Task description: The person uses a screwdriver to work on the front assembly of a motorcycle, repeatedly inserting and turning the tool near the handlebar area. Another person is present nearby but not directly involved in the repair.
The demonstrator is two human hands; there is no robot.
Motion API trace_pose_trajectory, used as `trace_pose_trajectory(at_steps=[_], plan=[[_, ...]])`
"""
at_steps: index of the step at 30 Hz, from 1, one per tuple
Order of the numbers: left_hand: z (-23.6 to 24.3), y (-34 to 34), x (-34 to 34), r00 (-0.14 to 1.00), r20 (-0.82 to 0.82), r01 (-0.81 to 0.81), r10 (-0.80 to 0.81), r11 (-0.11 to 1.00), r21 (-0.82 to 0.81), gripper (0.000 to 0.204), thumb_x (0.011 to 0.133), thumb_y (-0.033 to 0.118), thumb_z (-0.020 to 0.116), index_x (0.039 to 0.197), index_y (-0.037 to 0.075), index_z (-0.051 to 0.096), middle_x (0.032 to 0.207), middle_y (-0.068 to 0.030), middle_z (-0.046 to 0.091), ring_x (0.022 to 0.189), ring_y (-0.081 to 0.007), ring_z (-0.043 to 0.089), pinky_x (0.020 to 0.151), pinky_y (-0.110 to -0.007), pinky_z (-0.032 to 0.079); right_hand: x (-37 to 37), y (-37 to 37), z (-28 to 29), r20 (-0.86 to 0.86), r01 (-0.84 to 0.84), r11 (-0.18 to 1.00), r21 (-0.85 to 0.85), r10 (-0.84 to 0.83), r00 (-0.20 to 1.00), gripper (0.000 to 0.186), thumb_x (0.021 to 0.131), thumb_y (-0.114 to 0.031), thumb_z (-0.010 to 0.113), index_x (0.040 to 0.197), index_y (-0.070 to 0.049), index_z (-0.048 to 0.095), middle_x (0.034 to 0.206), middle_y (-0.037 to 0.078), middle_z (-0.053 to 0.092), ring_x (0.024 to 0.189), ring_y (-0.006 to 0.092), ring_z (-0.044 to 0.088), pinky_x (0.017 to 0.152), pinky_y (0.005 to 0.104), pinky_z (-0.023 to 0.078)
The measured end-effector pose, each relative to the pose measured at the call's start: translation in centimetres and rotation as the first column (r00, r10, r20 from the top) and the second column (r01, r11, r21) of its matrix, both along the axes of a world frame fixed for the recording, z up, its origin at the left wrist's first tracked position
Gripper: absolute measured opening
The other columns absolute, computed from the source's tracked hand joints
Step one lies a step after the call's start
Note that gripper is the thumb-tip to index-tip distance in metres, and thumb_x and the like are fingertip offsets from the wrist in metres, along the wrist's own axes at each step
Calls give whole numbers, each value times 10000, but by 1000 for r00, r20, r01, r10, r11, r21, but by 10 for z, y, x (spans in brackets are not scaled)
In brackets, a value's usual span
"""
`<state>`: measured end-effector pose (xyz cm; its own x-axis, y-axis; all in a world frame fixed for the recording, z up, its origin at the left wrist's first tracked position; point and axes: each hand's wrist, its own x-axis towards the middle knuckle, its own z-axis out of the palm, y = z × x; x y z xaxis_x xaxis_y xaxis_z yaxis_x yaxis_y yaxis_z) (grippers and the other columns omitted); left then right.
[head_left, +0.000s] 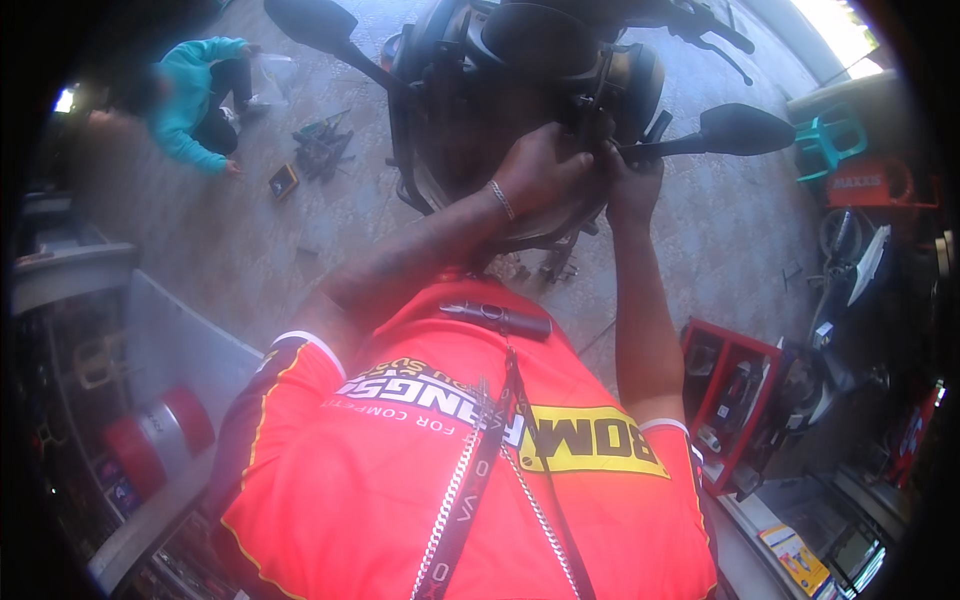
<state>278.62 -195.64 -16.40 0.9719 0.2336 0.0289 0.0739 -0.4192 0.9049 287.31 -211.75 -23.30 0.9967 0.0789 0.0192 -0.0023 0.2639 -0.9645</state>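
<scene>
A dark motorcycle (465, 130) stands right in front of me, its front assembly facing me. My left hand (545, 168), with a chain bracelet at the wrist, is closed at the right part of this front. Close beside it, my right hand (633, 185) is closed too, near the stalk of the right mirror (745, 131). The two hands nearly meet around a small dark part whose kind I cannot make out. Shadow and my own fingers hide what each one grips. Another mirror (315, 20) sticks out to the far left.
A person in a teal top (190, 105) crouches at the far left, by a pile of dark metal parts (322, 148) and a small dark box (283, 182). At right are a teal plastic chair (832, 140), a red cabinet (735, 395) and another motorcycle (835, 300). A red-and-white drum (160, 440) stands left.
</scene>
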Motion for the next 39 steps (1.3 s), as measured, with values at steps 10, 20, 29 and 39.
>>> trace_pose_trajectory(at_steps=[10,20,29,39], plan=[[-24,21,3,998,17,68,-67,995,-73,568,903,251,800,1333,-32,561,1171,-183,702,1033,-203,694,850,-342,587,2,9,-11,-25,-36,997,64,38,999,514,821,-22,854,1231,-4,545,1068,87,701,912,172,700,779,296,596],[-28,66,-40,994,-34,104,-102,991,79,829,712,217,917,1380,-34,493,1272,-182,601,1221,-262,600,1057,-365,495,-6,15,-12,-25,-23,1000,16,23,999,495,842,1,828,1239,10,532,1048,104,702,908,176,705,801,301,600],[-27,82,-82,994,26,111,-109,991,-70,614,732,289,898,1190,-12,624,1118,-193,660,1044,-308,664,928,-398,528,-31,51,0,-84,-81,997,10,81,993,476,875,48,776,1277,29,523,1095,131,700,968,210,716,835,315,610],[-82,85,-89,998,-13,-68,68,998,4,529,765,363,867,1093,5,656,1046,-193,670,992,-368,658,872,-452,521,-45,73,1,-28,-93,996,1,93,995,322,927,-44,753,1188,81,611,1102,148,698,968,207,708,820,302,586]])
